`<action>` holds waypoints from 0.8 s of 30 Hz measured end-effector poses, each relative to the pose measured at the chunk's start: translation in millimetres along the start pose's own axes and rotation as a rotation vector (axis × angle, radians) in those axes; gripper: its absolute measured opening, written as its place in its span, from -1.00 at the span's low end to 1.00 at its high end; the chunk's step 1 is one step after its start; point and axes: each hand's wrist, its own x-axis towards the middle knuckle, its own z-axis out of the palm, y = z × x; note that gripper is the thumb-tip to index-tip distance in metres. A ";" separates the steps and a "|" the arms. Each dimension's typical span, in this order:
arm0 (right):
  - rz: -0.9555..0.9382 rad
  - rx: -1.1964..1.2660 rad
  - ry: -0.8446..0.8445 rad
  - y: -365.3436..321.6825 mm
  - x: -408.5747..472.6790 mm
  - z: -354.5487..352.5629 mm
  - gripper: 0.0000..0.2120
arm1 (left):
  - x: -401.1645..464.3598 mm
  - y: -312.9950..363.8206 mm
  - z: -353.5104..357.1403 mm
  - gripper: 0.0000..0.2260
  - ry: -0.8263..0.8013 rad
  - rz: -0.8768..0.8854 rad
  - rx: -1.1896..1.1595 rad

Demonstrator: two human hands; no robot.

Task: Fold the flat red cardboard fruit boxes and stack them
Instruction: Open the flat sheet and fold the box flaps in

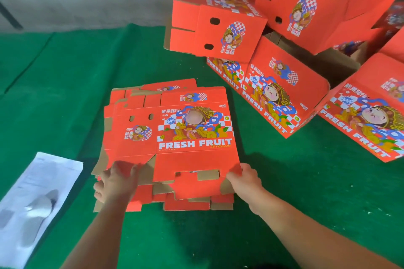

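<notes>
Now your left hand [118, 180] and right hand [243, 178] pinch the top flat box [175, 135] by its near corners — light, stiff card — keep to the edges.

Green cloth [284, 192] under boxes [277, 94], paper [37, 199].

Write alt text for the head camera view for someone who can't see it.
Two bare hands grip the near edge of the top flat red box on a pile, left hand and right hand at its corners. Folded boxes are heaped behind on a green cloth, a white sheet lies left.
</notes>
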 end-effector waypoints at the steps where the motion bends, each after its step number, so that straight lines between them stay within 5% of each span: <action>1: -0.025 0.049 0.055 -0.5 0.2 -4.3 -0.76 | -7.2 4.1 0.5 -0.40 -0.008 -0.023 -0.017; 7: -0.246 0.140 0.274 5.8 -2.2 -63.2 -0.77 | -64.7 26.9 -8.1 -0.72 -0.035 0.052 -0.443; 13: -0.274 0.407 0.044 3.9 -34.3 -90.9 -0.90 | -155.0 47.2 7.6 -0.74 -0.329 0.361 -0.739; 15: -0.242 0.568 -0.020 4.3 -47.5 -102.4 -0.80 | -169.9 52.8 16.5 -0.74 -0.374 0.456 -0.750; 21: -0.261 0.501 0.043 24.4 -73.0 -180.4 -0.74 | -192.3 68.9 16.8 -0.23 0.026 0.487 -0.774; 24: -0.256 0.522 0.022 43.7 -77.5 -222.4 -0.72 | -196.7 82.8 7.2 -0.38 0.184 0.840 -0.447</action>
